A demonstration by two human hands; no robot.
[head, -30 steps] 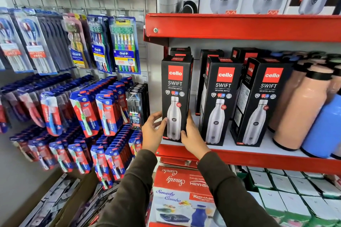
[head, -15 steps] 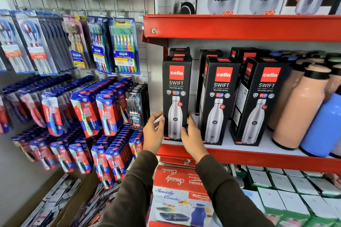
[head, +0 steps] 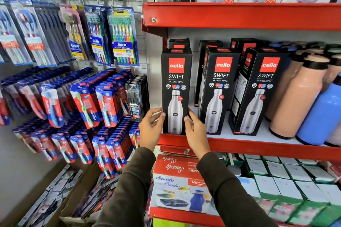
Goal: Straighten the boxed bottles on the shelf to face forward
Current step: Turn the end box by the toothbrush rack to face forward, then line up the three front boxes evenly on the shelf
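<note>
three front-row cello boxes, two hands, two peach bottles.

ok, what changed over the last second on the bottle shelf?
The leftmost Cello box, held between the left hand and right hand, has turned a little, so its front now faces squarely forward. Both hands stay on its lower sides. The middle box and right box remain angled, side panels showing.
</note>
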